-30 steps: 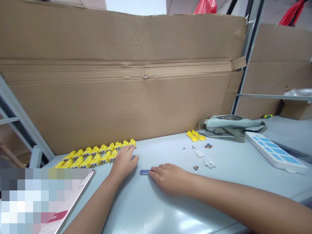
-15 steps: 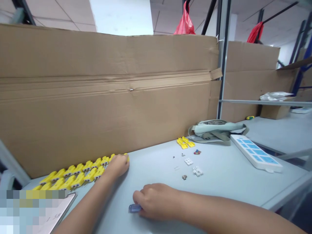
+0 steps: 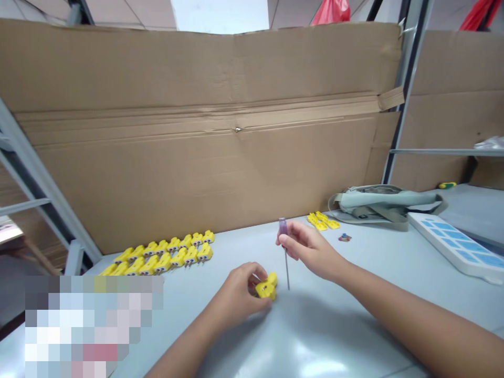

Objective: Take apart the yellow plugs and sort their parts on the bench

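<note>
My left hand (image 3: pixel 243 294) is closed around a yellow plug (image 3: pixel 266 287) just above the table, its broad face turned up. Between the fingers and thumb of my right hand (image 3: pixel 305 244) is a screwdriver (image 3: pixel 283 227) with a see-through purple handle. Its thin shaft points down, the tip just right of the plug and apart from it. Two rows of similar yellow plugs (image 3: pixel 163 262), some with metal pins showing, lie to the left along the cardboard. Several flat yellow parts (image 3: pixel 323 220) and a small cluster of coloured bits (image 3: pixel 345 238) lie beyond my right hand.
A tall cardboard sheet (image 3: pixel 205 178) closes off the back of the table (image 3: pixel 244 247). At the right are a grey-green bag (image 3: pixel 388 202) and a white power strip-like case with blue panels (image 3: pixel 457 241). A metal frame post (image 3: pixel 51 184) stands at the left; the lower left is blurred out.
My left hand has come from the plug row to the front middle with a yellow plug. My right hand has lifted and turned the screwdriver tip-down. The view has shifted; my right hand and arm now cover the white parts.
</note>
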Demonstrator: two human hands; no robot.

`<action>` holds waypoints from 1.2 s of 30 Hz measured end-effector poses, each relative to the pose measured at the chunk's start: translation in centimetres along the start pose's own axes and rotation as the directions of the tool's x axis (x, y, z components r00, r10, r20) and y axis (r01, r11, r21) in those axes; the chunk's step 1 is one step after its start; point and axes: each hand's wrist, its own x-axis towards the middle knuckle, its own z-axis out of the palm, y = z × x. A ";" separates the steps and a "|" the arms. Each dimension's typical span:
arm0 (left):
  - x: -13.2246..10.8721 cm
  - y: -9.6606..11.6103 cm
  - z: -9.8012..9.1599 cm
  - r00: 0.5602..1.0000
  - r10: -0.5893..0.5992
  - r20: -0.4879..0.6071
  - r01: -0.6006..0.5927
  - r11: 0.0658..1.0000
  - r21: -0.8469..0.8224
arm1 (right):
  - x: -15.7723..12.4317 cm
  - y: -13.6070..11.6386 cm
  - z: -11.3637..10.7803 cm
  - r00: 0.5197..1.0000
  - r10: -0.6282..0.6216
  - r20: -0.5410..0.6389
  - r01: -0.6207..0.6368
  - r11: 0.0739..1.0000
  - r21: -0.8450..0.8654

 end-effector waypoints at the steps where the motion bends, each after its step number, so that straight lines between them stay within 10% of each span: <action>1: -0.1 -0.2 0.3 0.999 -0.036 -0.012 0.036 0.999 -0.021 | 0.1 0.5 0.1 0.999 0.007 -0.044 -0.007 1.000 0.005; 12: -1.0 0.2 1.2 0.985 0.171 0.004 -0.171 0.985 0.030 | -1.0 1.8 2.1 0.989 -0.123 -0.082 0.097 0.958 -0.269; 36: -1.1 0.3 1.0 0.977 0.189 0.096 -0.197 0.978 0.073 | -1.5 1.4 2.9 0.901 -0.433 -0.008 0.371 0.780 -0.504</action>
